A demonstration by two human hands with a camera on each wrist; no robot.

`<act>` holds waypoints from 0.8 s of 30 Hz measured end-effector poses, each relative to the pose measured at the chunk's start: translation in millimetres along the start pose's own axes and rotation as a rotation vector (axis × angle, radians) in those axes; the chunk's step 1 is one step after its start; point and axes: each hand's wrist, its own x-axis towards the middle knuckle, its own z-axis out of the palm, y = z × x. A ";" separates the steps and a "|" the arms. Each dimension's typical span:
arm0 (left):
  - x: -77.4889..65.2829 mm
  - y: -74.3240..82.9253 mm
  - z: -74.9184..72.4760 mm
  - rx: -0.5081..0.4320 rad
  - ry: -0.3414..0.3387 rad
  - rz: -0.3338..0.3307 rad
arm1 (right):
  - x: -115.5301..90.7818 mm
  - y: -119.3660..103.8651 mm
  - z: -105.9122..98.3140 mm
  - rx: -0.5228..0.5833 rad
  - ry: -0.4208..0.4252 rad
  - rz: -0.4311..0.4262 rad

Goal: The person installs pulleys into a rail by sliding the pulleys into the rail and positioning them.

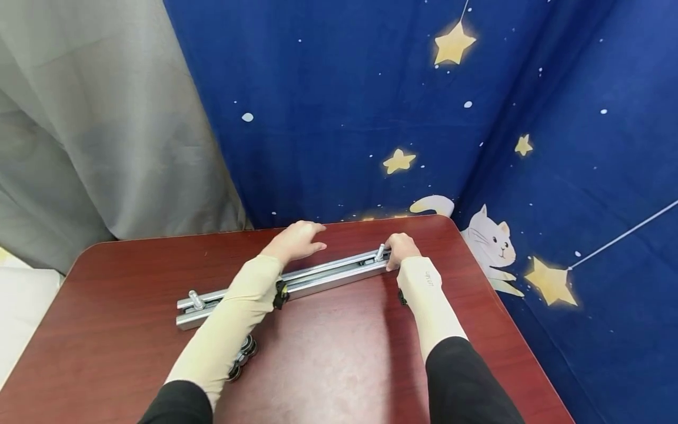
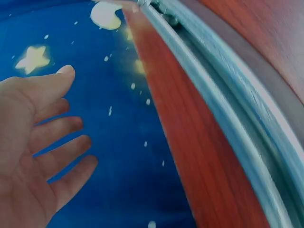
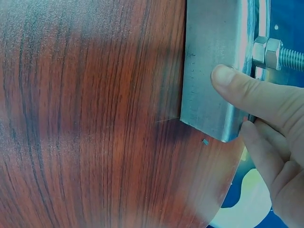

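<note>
A long steel channel rail (image 1: 339, 275) with a slot along its top lies slantwise on the table. Bolts stand up from the slot at both ends: a left bolt (image 1: 196, 300) and a right bolt (image 1: 379, 252), the latter with nuts low on its thread. My right hand (image 1: 401, 247) grips the rail's right end; in the right wrist view the thumb (image 3: 230, 80) presses the side wall, with fingers bent at the end by the slot. Over the rail's far side hovers my left hand (image 1: 298, 241), fingers spread and holding nothing.
A small metal piece with dark wheels (image 1: 243, 356) lies on the red-brown table (image 1: 328, 365), partly hidden by my left forearm. Behind the table hang a grey curtain (image 1: 122, 129) and a blue star-patterned curtain (image 1: 328, 106). A white surface (image 1: 23, 312) borders the left side.
</note>
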 end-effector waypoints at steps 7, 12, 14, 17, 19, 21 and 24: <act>41.4 36.0 10.9 0.045 0.010 0.070 | 3.6 -5.1 -7.7 0.013 0.001 0.009; 62.2 60.9 29.8 0.056 -0.006 0.120 | 3.5 -5.2 -2.4 0.022 0.010 0.020; 67.1 69.2 38.9 0.068 -0.015 0.115 | 1.8 -5.3 0.6 0.022 0.007 0.025; 72.7 80.7 49.9 0.072 -0.005 0.083 | -1.0 -4.9 2.7 0.019 0.006 0.028; 76.2 87.4 55.8 0.060 0.004 0.062 | -2.4 -5.0 2.0 0.019 0.010 0.030; 78.7 93.0 61.1 0.063 0.001 0.053 | -3.2 -4.7 0.8 0.023 0.019 0.027; 81.4 99.8 68.6 0.096 -0.018 0.039 | -3.4 -3.6 -0.6 0.022 0.024 0.020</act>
